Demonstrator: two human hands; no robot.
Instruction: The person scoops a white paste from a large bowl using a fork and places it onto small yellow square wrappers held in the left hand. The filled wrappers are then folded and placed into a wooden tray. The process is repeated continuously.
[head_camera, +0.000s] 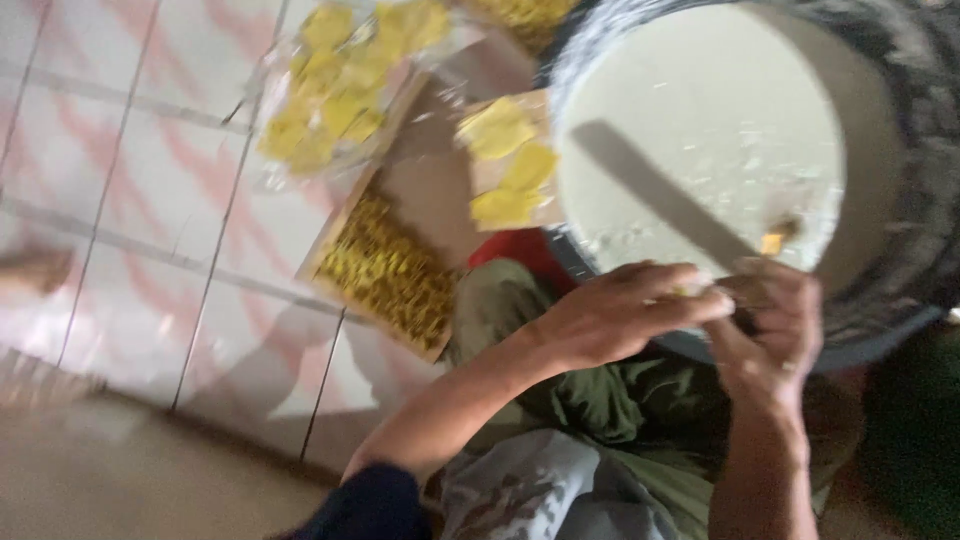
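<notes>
My 2 hands meet at the near rim of the round white board (700, 130). My left hand (625, 312) has its fingers pressed together, pinching a small yellow piece (683, 291) against the rim. My right hand (775, 330) is closed around the handle of a long knife (668, 198), whose blade runs up and left across the board, away from me. Left of the board lie yellow sheets in a plastic bag (335, 85) and a flat tray of yellow pieces (388, 270).
</notes>
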